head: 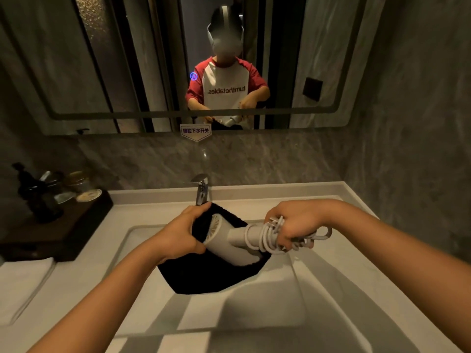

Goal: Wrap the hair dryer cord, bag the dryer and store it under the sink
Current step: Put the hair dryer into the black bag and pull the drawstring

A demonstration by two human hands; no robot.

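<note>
A white hair dryer (230,247) hangs over the sink basin, its barrel partly inside a black cloth bag (209,275). My left hand (184,231) grips the bag's open edge at the dryer's round rear grille. The white cord (270,236) is coiled around the dryer's handle, and my right hand (295,224) is closed around that handle and the coils. A loop of cord and the plug stick out to the right of my right fist.
A white rectangular sink (280,301) lies below my hands, with a chrome faucet (201,188) behind. A dark wooden tray (76,225) with bottles and glasses stands on the left counter, a folded white towel (23,284) in front of it. A mirror (127,59) covers the wall.
</note>
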